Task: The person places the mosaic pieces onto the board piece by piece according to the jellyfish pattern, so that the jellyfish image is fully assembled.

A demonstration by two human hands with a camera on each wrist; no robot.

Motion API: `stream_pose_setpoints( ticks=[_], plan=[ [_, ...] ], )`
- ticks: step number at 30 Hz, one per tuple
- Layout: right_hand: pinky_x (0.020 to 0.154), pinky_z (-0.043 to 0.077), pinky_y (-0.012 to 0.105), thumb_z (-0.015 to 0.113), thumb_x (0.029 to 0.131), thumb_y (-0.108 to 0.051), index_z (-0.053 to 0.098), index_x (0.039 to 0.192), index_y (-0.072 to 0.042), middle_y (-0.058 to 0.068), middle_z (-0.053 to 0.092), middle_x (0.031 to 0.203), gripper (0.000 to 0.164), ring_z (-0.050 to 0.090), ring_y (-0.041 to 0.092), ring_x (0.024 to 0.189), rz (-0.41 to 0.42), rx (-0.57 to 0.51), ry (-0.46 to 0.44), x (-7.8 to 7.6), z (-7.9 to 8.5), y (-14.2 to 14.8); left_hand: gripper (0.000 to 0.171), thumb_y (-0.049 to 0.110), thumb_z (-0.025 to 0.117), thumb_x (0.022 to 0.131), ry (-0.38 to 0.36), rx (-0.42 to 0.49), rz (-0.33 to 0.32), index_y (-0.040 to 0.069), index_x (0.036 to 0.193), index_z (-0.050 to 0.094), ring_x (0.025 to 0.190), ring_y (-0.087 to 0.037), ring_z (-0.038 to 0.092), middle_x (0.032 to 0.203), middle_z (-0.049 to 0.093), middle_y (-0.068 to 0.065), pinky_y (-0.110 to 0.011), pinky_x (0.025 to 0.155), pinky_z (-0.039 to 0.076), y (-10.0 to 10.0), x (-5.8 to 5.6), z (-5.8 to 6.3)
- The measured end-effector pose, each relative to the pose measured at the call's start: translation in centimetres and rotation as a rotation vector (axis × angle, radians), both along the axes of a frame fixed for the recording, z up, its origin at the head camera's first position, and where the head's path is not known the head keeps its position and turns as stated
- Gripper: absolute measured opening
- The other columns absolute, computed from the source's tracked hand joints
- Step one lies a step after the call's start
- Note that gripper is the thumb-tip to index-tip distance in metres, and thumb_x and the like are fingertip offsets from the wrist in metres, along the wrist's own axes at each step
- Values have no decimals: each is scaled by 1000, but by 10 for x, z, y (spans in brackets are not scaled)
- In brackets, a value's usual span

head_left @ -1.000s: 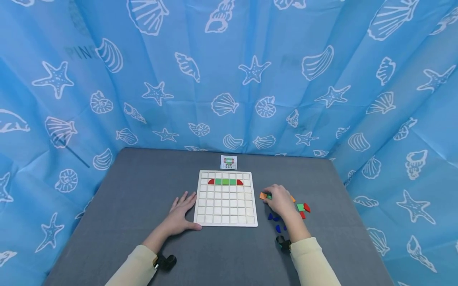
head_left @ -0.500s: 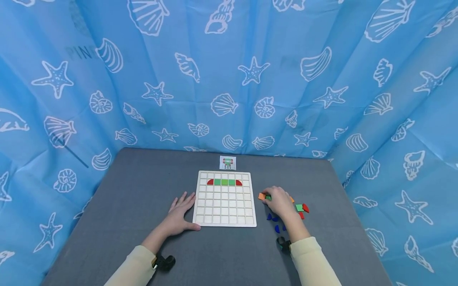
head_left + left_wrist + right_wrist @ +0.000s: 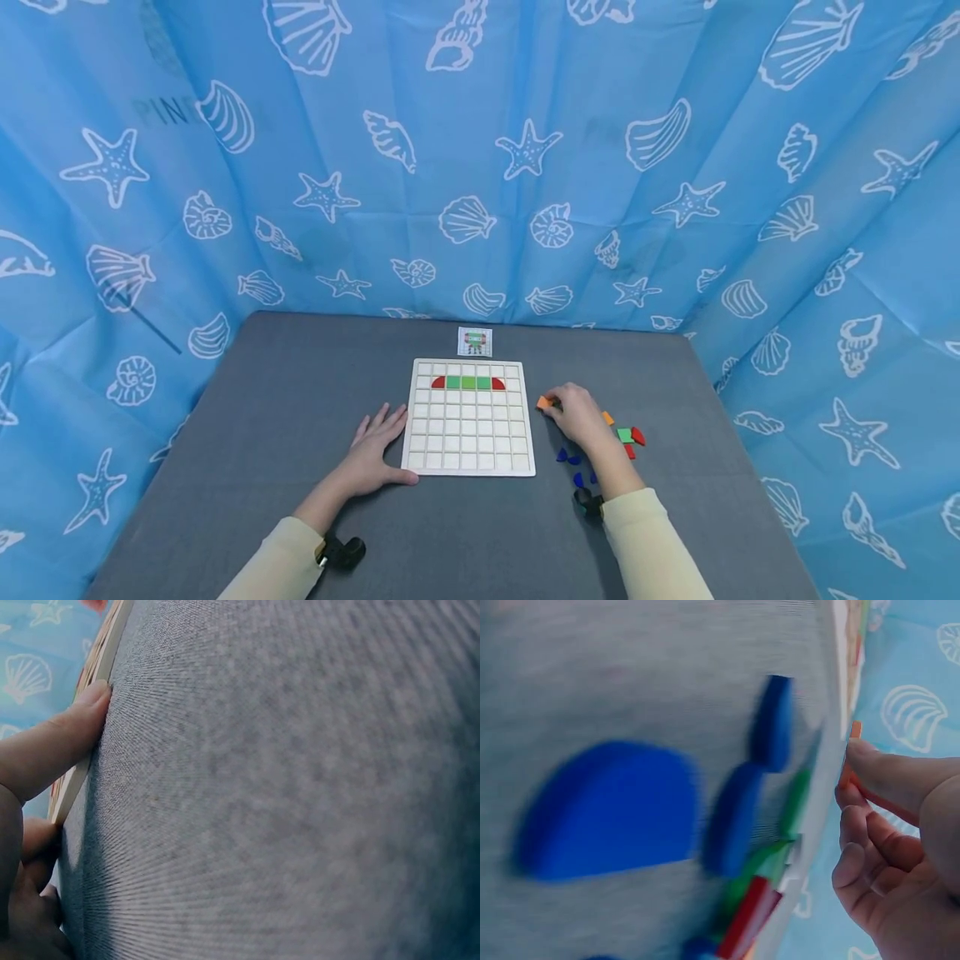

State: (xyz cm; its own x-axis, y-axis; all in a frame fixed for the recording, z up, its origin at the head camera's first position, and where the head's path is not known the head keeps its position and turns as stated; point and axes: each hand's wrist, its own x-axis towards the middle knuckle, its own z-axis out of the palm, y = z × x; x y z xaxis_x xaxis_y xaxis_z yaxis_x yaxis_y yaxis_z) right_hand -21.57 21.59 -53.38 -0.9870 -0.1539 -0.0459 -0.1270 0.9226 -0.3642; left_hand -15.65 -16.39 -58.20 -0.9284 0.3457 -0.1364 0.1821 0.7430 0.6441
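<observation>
My left hand (image 3: 371, 461) lies with spread fingers along the left side of a white gridded board (image 3: 468, 423), its thumb at the near left corner. In the left wrist view the thumb (image 3: 67, 735) presses the board's edge (image 3: 114, 641). Across an upper row of the board run green square tiles (image 3: 468, 382), with a red quarter-round piece (image 3: 438, 382) at the left end and another (image 3: 498, 383) at the right. Right of the board, my right hand (image 3: 579, 414) pinches an orange tile (image 3: 543, 403) between thumb and fingers; the right wrist view shows the orange edge (image 3: 855, 730).
Beside and below my right hand lie several blue rounded pieces (image 3: 574, 460). Further right are a green tile (image 3: 625, 435), a red rounded piece (image 3: 638, 436), a red piece (image 3: 630, 451) and an orange piece (image 3: 608, 417). A small pattern card (image 3: 475, 342) lies behind the board.
My right hand has lifted slightly and shifted away and left with the orange tile. The green piece seen by its fingertips earlier is now out of sight. My left hand stays at the board.
</observation>
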Motion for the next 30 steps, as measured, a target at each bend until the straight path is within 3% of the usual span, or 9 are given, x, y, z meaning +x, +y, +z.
stream_pose_setpoints(
  ticks=[8,14,20,30],
  plan=[
    [83,57,43,73,94,-17,73,119,-5,13,68,116,27,65,25,97,75,-113,71,-9,12,-20,121,64,84,68,14,-5,-8,13,161,25,158,-34,3,169,20,-5,-58,124,0,-1,-2,-2],
    [82,56,41,72,95,-15,74,118,-8,9,68,112,25,64,23,96,167,-96,70,-17,15,-44,121,63,84,68,4,-17,-8,13,161,24,158,-34,2,169,19,-5,-58,124,0,-1,-1,0],
    [89,56,40,74,93,-16,75,115,-8,6,69,108,23,64,22,101,237,-32,38,-26,6,-55,122,63,84,68,2,-20,1,13,161,25,158,-34,2,169,20,-5,-58,123,0,0,-2,0],
    [83,55,38,76,92,-17,76,112,-11,5,67,108,21,63,20,94,231,-36,27,-29,-8,-59,121,64,83,68,4,-21,-14,14,161,24,158,-33,2,169,20,-4,-58,124,0,-1,-3,-2]
  ],
)
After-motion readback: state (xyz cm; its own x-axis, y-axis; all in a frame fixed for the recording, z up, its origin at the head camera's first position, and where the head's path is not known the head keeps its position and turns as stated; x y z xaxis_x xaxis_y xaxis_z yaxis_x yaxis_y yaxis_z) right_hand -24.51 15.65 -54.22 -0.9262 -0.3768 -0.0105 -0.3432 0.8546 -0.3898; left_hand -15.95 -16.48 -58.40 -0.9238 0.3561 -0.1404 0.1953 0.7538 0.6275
